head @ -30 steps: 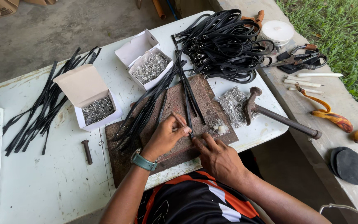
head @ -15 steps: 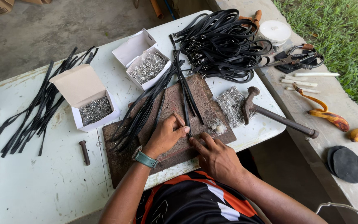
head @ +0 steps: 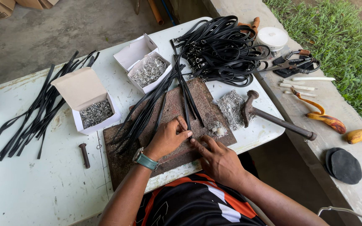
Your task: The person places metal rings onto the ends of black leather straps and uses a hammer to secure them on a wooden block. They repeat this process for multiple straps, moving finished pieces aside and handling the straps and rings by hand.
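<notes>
Two open boxes (head: 89, 109) of metal rivets (head: 96, 113), both hands (head: 170, 138) pinching black strap (head: 186, 109) on rusty plate (head: 214, 106)

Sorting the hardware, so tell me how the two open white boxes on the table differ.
The nearer box sits at the left and holds small dark-grey pieces; the farther box sits closer to the strap pile and holds brighter silvery ones, heaped fuller. Both are white card with lids folded back.

I see a teal-strapped wristwatch (head: 144, 159) on my left wrist and a black jersey (head: 197, 205) with orange and white stripes.
</notes>
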